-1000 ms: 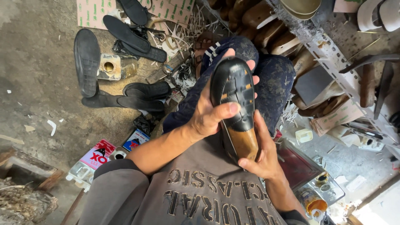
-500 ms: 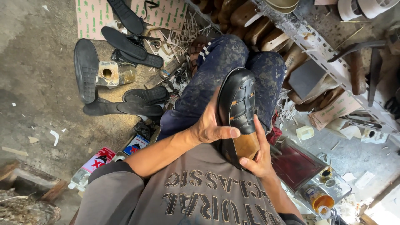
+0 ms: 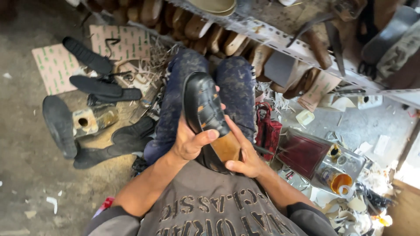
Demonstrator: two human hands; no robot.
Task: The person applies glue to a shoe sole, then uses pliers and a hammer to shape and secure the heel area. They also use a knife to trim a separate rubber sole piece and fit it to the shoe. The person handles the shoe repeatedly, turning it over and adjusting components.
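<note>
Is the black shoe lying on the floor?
No, both the left hand and right hand hold the black shoe up over the lap.

- Shoe (image 3: 202,107) you hold: glossy black upper, tan wooden block at its heel end.
- Trousers (image 3: 238,85) behind the shoe: dark blue, pale speckling.
- Soles (image 3: 94,85) left of the shoe: matte black.
- Cardboard sheets (image 3: 54,65) beyond them: beige, green marks.
- Bag (image 3: 267,131) right of the shoe: red.

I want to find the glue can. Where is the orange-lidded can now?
In the head view, the orange-lidded can sits low on the right, in a metal tray beside a dark red case.
</note>
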